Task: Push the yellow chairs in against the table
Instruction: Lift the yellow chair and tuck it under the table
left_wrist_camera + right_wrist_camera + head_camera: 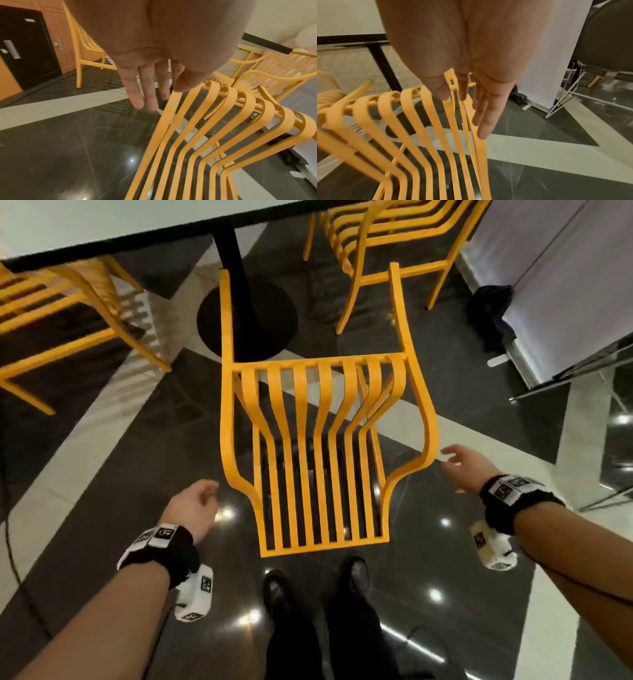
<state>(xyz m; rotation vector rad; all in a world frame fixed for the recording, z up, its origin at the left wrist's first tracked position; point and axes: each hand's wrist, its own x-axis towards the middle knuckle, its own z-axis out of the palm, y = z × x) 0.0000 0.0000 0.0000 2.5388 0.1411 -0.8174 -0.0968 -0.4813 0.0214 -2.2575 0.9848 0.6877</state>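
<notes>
A yellow slatted chair (318, 446) stands right in front of me, its back towards me and its seat pointing at the white table (102, 224) with a black pedestal (236, 289). My left hand (202, 501) hovers just left of the chair's back, fingers relaxed and holding nothing. My right hand (459, 462) hovers just right of the back, fingers spread and empty. The left wrist view shows straight fingers (137, 92) beside the slats (197, 128). In the right wrist view the fingers (481, 116) lie close over the outer slat (471, 128); contact is unclear.
A second yellow chair (61, 313) sits at the table's left, a third (387, 244) at the far right. A white banner stand (561, 292) with a black bag (489, 306) rises on the right. A cable (13, 559) runs along the glossy dark floor. My shoes (315, 580) stand behind the chair.
</notes>
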